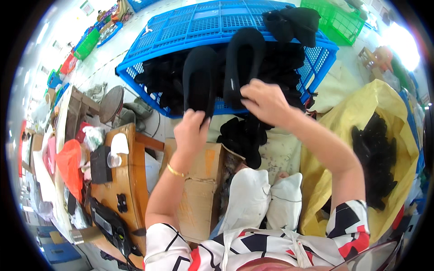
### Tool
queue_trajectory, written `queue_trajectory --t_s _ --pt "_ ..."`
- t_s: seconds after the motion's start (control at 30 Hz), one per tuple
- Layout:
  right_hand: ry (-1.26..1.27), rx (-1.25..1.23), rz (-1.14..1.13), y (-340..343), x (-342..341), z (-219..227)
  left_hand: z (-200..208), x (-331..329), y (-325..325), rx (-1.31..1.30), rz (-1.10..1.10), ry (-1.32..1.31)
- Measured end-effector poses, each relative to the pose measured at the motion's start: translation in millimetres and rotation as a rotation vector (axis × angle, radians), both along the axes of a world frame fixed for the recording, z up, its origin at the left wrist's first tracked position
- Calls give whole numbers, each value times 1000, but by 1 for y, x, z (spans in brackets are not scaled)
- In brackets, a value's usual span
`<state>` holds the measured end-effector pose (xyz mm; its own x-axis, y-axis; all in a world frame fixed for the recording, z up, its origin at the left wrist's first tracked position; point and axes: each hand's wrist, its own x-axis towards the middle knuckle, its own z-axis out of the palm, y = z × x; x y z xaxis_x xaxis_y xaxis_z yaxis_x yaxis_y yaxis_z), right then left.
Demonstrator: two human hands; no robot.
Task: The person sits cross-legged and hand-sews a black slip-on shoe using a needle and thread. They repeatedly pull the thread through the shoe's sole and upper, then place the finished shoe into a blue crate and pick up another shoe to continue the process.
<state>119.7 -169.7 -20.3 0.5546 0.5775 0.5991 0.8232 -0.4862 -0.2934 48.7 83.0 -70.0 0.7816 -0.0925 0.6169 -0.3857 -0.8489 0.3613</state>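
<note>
My left hand point(190, 133) is closed around the lower end of a black slip-on shoe point(199, 61), its rounded toe pointing away from me. Just to the right, my right hand point(266, 101) pinches the near end of a second black slip-on shoe point(248, 39) with a small light mark on its inner edge. Both shoes are held side by side, openings facing me, in front of a tilted blue plastic crate point(135, 50). Inside the crate lies a heap of similar black pieces point(165, 74), partly hidden behind the held shoes.
Black pieces point(294, 25) hang over the crate's upper right edge. More black pieces point(244, 135) lie below the crate. A yellow sack point(316, 176) of black pieces stands right, a cardboard box point(196, 189) near my left forearm, and a cluttered wooden table point(138, 180) at left.
</note>
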Motion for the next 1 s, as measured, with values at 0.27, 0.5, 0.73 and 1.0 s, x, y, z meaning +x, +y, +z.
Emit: queue_trajectory --t_s 0.27,0.5,0.73,1.0 --pt "316 -25 65 5 -202 -61 -59 -178 16 -80 95 131" --pt "411 -234 240 68 -269 -117 -114 -260 49 133 280 346" --pt "777 -237 314 78 -271 -170 -116 -264 49 74 357 765" --pt "-71 54 -324 -51 -16 31 -124 -248 41 115 229 844"
